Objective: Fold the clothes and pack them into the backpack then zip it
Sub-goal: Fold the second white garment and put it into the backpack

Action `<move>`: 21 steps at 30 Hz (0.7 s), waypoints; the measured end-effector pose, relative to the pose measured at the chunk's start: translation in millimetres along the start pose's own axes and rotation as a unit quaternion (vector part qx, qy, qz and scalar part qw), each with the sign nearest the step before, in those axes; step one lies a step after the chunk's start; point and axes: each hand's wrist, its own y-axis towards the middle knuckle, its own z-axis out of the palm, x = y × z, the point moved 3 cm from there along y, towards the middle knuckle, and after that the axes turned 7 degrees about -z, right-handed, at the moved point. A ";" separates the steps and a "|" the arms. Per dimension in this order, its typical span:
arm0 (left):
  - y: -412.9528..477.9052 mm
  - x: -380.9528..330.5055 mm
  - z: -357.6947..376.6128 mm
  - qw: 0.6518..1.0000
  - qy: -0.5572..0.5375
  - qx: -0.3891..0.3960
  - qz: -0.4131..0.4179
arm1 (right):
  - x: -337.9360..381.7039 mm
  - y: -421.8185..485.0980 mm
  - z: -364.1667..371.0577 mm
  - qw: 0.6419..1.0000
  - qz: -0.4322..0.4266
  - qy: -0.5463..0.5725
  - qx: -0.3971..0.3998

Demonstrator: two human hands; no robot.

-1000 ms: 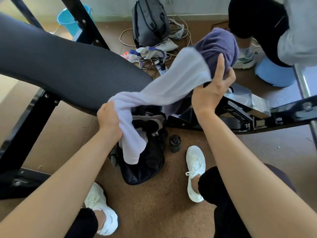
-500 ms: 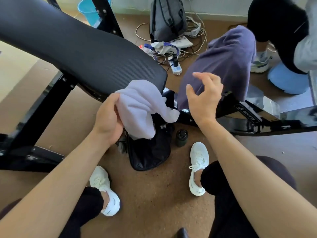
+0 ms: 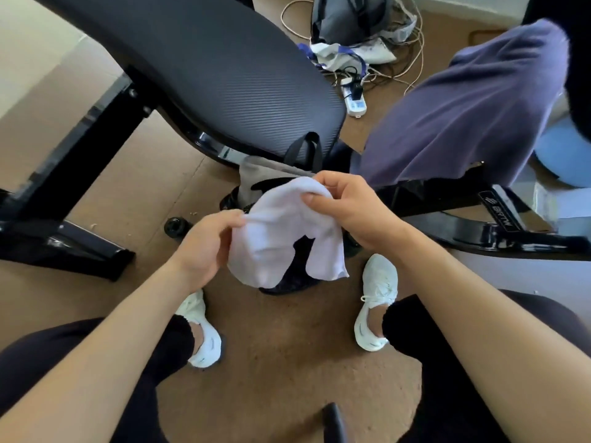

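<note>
An indoor room fitted out as an informal workout space.

A padded exercise bench with a ribbed black cushion is carried on a heavy black steel frame, and a maker's label is fixed to one of the frame's glossy rails. The floor is covered in a plain brown, speckled surface, laid up to a pale wall at the far edge. Against that wall a grey backpack is left on the floor among loose cables, which are run to a white power strip. A blue stool is set beside the frame, and a purple garment is draped over the frame.
</note>
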 end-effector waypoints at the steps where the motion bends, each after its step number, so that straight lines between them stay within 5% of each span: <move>1: 6.5 5.3 0.0 0.988 0.154 0.017 -0.014 | 0.5 1.3 3.4 1.000 -0.003 -0.005 0.024; 3: 18.3 14.3 2.0 0.925 0.373 0.070 -0.036 | 0.5 6.3 12.6 0.996 -0.002 -0.032 0.083; 6: 29.4 15.6 -1.6 0.898 0.435 0.061 -0.021 | 0.1 17.3 28.0 0.980 0.012 -0.087 0.179; 9: 36.7 10.5 -14.6 0.932 0.362 0.009 0.014 | 1.2 27.9 36.6 0.961 0.038 -0.114 0.249; 15: 33.6 0.6 -17.3 0.951 0.281 0.105 0.082 | -1.3 38.0 41.4 0.954 0.051 -0.100 0.277; 18: 33.5 -3.3 -21.5 0.961 0.254 0.064 0.088 | -8.4 39.0 41.6 0.957 0.064 -0.095 0.267; 21: 34.8 -6.4 -35.6 0.982 0.143 -0.056 0.105 | -14.1 36.7 40.3 0.953 0.088 -0.092 0.275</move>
